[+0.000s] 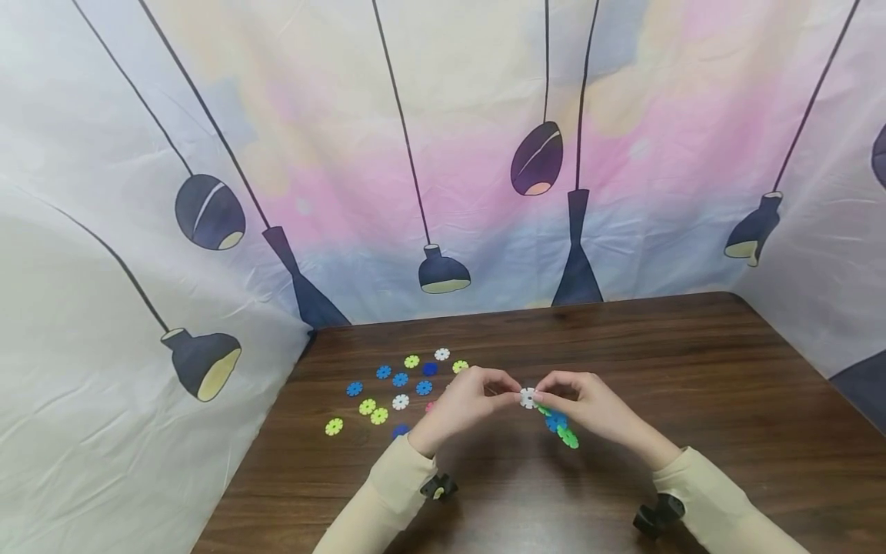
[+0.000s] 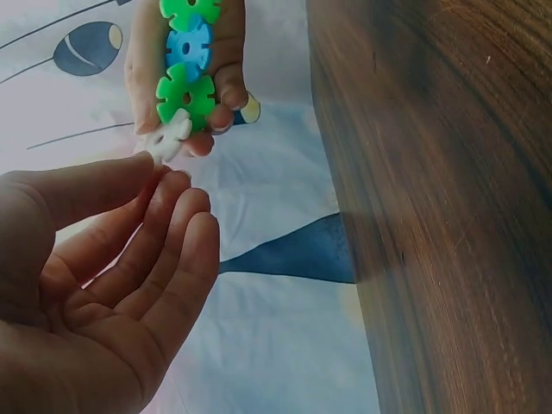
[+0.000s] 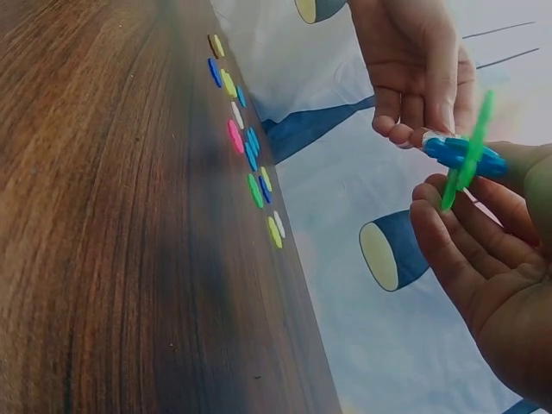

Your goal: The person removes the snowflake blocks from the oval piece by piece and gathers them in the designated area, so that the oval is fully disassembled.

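Note:
Between my hands runs a short chain of slotted plastic discs: a white disc (image 1: 527, 398), a green one, a blue disc (image 1: 556, 421) and another green disc (image 1: 567, 437). My left hand (image 1: 465, 404) pinches the white disc by its edge between thumb and forefinger. On the other side, my right hand (image 1: 591, 402) grips the chain near the white end, its fingers behind the discs. The left wrist view shows the white disc (image 2: 168, 136) overlapping the nearest green disc (image 2: 185, 97). In the right wrist view the blue disc (image 3: 466, 157) and a green disc cross at an angle.
Loose slotted discs, such as a yellow disc (image 1: 334, 426), a blue disc (image 1: 354, 388) and a white disc (image 1: 401, 402), lie to the left on the wooden table (image 1: 692, 369). My left forearm partly covers some. A lamp-patterned cloth (image 1: 484, 215) hangs behind the table.

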A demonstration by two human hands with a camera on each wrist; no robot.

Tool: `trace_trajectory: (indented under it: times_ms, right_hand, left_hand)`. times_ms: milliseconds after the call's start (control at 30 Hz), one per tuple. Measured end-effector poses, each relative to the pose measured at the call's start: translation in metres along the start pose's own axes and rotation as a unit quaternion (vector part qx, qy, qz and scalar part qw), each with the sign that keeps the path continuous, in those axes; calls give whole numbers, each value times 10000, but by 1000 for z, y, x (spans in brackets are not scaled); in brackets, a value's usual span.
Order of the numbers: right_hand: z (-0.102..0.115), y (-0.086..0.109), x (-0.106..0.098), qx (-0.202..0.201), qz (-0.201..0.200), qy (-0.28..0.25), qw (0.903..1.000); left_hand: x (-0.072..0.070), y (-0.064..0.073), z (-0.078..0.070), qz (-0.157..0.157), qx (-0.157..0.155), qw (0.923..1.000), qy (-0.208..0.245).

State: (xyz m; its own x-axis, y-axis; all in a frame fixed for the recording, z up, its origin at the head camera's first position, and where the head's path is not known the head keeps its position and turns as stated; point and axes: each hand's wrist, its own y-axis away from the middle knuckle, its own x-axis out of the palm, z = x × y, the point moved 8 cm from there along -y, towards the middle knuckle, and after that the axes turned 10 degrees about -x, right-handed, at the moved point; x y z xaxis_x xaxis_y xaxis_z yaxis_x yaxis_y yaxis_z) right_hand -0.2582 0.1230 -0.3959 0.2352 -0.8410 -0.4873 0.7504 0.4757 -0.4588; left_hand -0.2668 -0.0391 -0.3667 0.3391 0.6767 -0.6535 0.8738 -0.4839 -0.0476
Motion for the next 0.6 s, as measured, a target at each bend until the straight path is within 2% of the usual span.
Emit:
trace_trajectory:
  times_ms: [167,400,600]
  right_hand:
    - [0,0,1,-19,-43,13,10000]
    - [-3,2,5,323,141,-169,9992]
    - [-5,1,4,440,143,-41,9989]
  left_hand:
    - [1,2,-1,-95,9,9999,-34]
    - [-2,8,-2,-436,32,9990,117]
    - [-5,10,0,-658,-4,9978,69]
